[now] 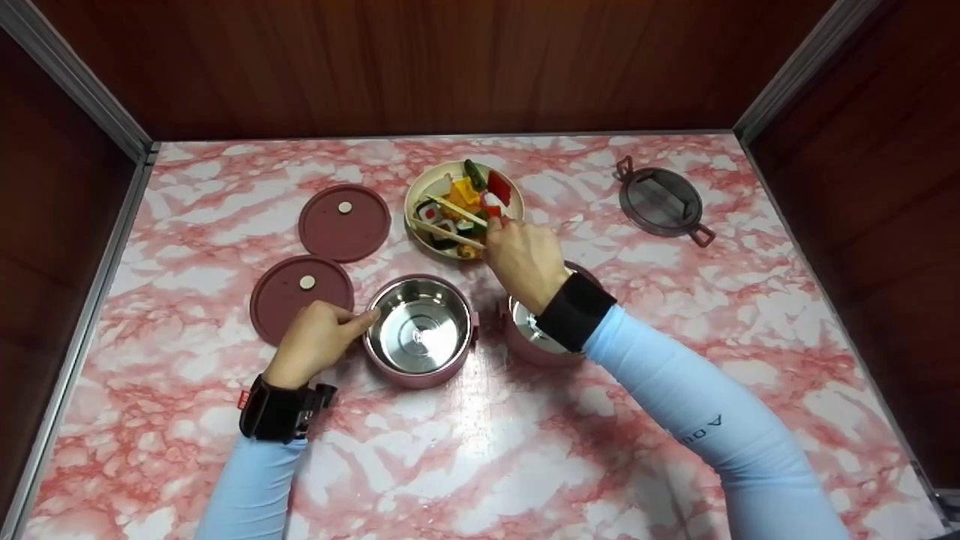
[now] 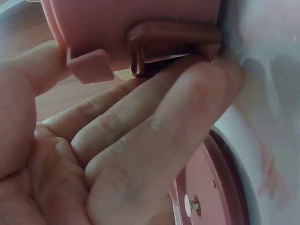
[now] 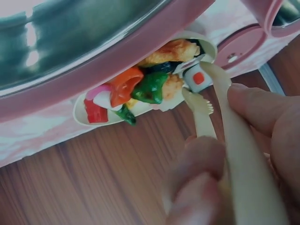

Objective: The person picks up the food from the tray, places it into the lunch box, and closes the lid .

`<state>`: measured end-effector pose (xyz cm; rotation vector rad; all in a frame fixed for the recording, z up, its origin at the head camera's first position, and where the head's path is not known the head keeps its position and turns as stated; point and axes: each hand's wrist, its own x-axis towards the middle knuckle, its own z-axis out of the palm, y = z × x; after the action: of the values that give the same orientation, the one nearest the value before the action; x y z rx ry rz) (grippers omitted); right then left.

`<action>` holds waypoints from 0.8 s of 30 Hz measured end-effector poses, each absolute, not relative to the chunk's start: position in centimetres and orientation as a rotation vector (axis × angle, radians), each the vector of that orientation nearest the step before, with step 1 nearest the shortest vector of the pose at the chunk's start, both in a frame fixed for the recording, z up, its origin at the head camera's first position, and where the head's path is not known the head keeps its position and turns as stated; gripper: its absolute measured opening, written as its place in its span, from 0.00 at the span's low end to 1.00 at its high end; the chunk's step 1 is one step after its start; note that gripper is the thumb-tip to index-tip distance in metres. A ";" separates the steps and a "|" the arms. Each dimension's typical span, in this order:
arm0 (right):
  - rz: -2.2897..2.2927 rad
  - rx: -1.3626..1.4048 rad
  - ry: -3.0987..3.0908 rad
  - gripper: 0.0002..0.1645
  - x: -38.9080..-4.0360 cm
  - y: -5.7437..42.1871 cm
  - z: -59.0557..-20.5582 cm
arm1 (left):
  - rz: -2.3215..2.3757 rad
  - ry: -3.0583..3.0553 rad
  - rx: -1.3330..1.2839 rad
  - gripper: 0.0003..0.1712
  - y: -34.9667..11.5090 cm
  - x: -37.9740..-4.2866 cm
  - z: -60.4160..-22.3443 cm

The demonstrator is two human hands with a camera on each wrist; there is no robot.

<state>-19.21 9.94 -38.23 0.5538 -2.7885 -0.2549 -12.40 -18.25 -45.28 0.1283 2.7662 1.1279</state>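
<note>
Near the middle of the table is a pink round food container (image 1: 420, 380) with a bare steel inside. My left hand (image 1: 315, 341) holds its left side, thumb at the rim and fingers at the brown side handle (image 2: 176, 33). My right hand (image 1: 526, 259) grips cream tongs (image 3: 246, 161) over a cream plate (image 1: 409, 201) of food pieces. The tong tips stand apart close to a sushi roll (image 3: 198, 79) with a red centre. Around it lie orange and green pepper-like pieces (image 3: 152, 89). Under my right wrist stands a second pink container (image 1: 536, 351), partly hidden.
Two dark red round lids (image 1: 345, 234) with pale knobs lie left of the plate, one nearer me. A see-through lid (image 1: 660, 201) with side clips and a handle lies at the back right. Brown wood-look panels (image 1: 450, 67) enclose the marbled table.
</note>
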 end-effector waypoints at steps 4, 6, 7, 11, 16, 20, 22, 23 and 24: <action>-0.260 0.574 -2.829 0.14 -19.0 9.8 -38.0 | 1.126 2.761 0.123 0.25 -18.3 -12.4 -45.3; -0.268 0.585 -2.830 0.13 -19.0 9.8 -37.7 | 1.124 2.758 0.117 0.25 -18.2 -12.4 -45.2; -0.271 0.589 -2.833 0.13 -19.0 9.9 -37.6 | 1.123 2.758 0.116 0.25 -18.3 -12.4 -45.2; -0.264 0.590 -2.845 0.12 -19.0 10.5 -36.6 | 1.123 2.767 0.117 0.26 -18.3 -12.4 -45.2; -0.278 0.539 -2.888 0.18 -19.5 11.6 -34.8 | 1.127 2.770 0.132 0.26 -18.3 -12.5 -45.3; -0.179 0.485 -2.928 0.19 -20.4 12.9 -34.0 | 1.131 2.761 0.137 0.25 -18.3 -12.4 -45.3; -0.122 0.471 -2.959 0.20 -20.9 13.6 -34.1 | 1.128 2.764 0.136 0.25 -18.4 -12.4 -45.3; -0.092 0.463 -2.985 0.20 -21.1 14.0 -34.1 | 1.128 2.767 0.137 0.24 -18.4 -12.4 -45.3; -0.073 0.459 -3.006 0.21 -21.2 14.3 -34.3 | 1.127 2.771 0.138 0.24 -18.3 -12.4 -45.3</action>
<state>-21.24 14.35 -34.25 0.4594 -3.0061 -0.0726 -12.39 -18.34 -45.26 0.1383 2.7714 1.1267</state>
